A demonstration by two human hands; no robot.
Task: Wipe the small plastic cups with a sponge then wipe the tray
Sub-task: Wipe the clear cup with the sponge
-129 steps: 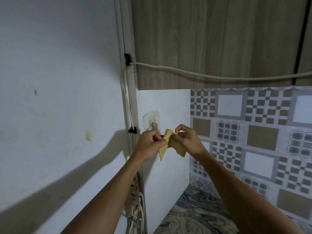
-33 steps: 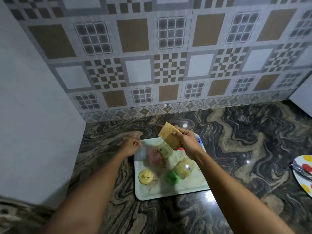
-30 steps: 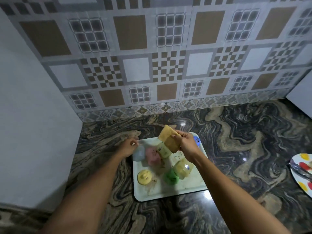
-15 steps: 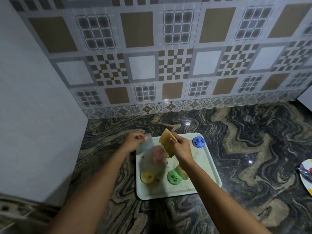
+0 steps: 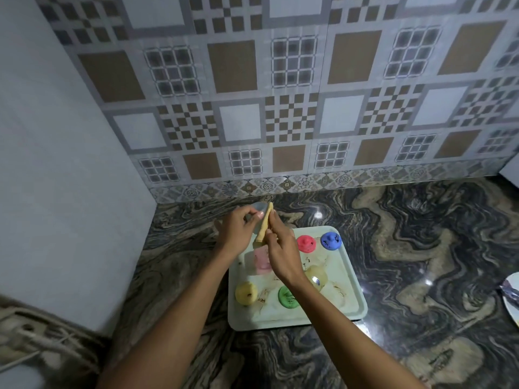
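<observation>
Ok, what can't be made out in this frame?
Head view:
- clear cup: mostly hidden by the left hand and the sponge; contact unclear.
- pink cup: partly behind the right hand.
- green cup: partly under the right forearm.
- plate: cut off by the right edge.

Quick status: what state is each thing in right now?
Left hand: holds clear cup above counter.
Right hand: pinches sponge, edge at that cup.
Pink cup: on its side, on tray.
Red cup, blue cup, yellow cup, green cup: on tray, dirt-specked.
Tray: smeared.
</observation>
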